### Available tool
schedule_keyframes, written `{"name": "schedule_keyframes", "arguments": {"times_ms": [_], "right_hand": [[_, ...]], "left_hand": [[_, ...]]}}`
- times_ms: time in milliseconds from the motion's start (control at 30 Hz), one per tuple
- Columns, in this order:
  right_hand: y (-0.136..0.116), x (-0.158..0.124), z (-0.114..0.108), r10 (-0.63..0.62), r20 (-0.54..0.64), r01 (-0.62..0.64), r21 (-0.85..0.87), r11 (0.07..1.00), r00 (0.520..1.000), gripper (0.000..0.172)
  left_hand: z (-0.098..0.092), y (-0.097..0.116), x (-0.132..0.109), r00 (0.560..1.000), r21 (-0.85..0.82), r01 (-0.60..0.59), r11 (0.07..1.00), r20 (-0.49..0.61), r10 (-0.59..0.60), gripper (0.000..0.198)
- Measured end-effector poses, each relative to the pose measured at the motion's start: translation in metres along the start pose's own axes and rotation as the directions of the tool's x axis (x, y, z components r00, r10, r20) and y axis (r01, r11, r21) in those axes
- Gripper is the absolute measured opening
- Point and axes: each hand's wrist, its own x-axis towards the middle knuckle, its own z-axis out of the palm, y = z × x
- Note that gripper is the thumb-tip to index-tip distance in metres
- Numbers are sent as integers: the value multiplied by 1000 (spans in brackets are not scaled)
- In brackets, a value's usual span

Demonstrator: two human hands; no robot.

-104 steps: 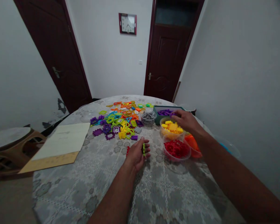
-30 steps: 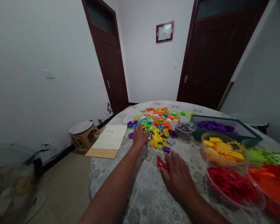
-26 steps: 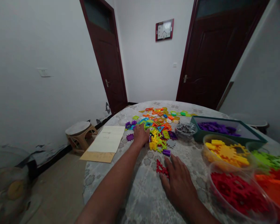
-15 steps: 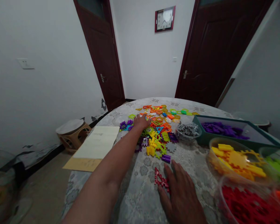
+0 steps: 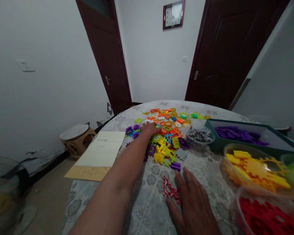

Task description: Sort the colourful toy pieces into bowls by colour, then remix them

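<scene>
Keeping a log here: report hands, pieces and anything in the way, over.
Left hand at pile, grip hidden. Right hand palm down by red piece, contact unclear. Purple piece just ahead of right hand.

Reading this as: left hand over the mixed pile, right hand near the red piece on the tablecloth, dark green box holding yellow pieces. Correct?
Not quite: the dark green box holds purple pieces, as the head view shows. The rest stands: left hand over the mixed pile, right hand near the red piece on the tablecloth.
</scene>
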Motion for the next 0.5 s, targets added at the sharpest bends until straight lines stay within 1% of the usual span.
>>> {"name": "schedule_keyframes", "arguments": {"times_ms": [233,300,400,500], "right_hand": [[-11,6,-7,64,-9,-63,33,997,998,80],[-13,8,-9,65,-3,-65,47,997,998,77],[-15,9,-11,67,-1,-67,55,996,998,73],[-15,10,-13,75,-25,-74,61,995,997,68]], "left_hand": [[1,3,-39,999,7,1,1000,-32,0,74],[2,5,-52,999,9,0,1000,-35,0,73],[5,9,-74,999,15,-10,1000,-49,10,70],[8,14,-100,997,27,-35,999,-72,37,68]]}}
